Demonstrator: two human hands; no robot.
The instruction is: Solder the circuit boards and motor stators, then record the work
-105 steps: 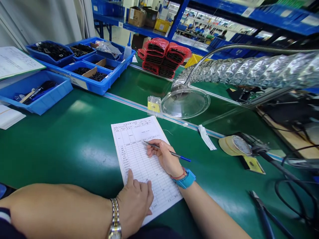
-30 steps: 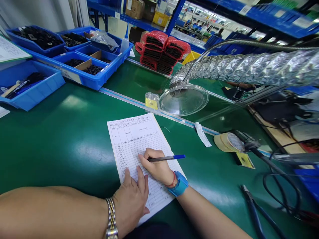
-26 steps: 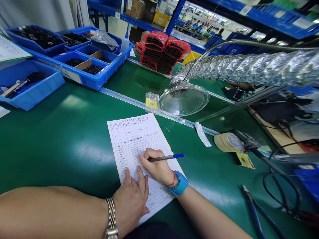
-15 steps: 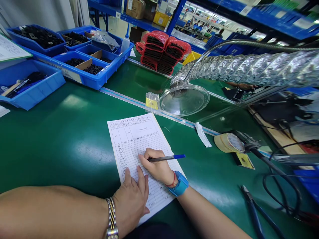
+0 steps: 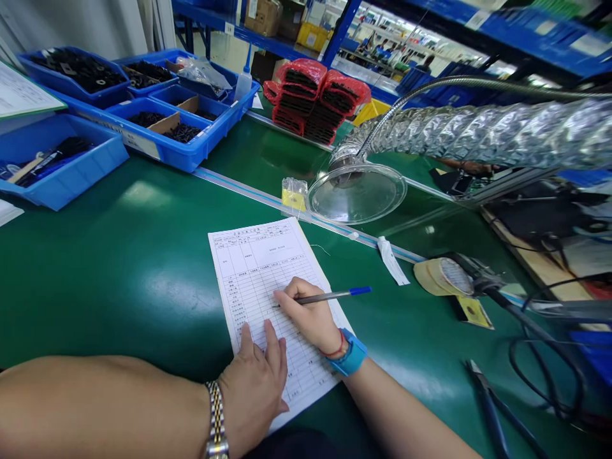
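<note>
A printed form with a table of rows (image 5: 258, 271) lies at a slant on the green work surface. My left hand (image 5: 255, 382) rests on its lower left part, fingers spread and pressing the paper flat. In my right hand (image 5: 310, 315) is a pen (image 5: 335, 295) with a blue cap on its rear end, pinched between thumb and fingers. The pen's tip points at the middle rows of the form. Whether it touches the paper I cannot tell.
Blue bins (image 5: 191, 150) of small black parts stand at the left. Red-wrapped bundles (image 5: 310, 95) sit behind. A foil duct (image 5: 478, 131) with a clear round hood (image 5: 356, 194) hangs over the table. Pliers (image 5: 488, 401), a tape roll (image 5: 442, 276) and cables lie at the right.
My right hand and the pen have shifted slightly right and up over the form, and the pen lies flatter. My left hand stays on the paper. The whole view has moved a little.
</note>
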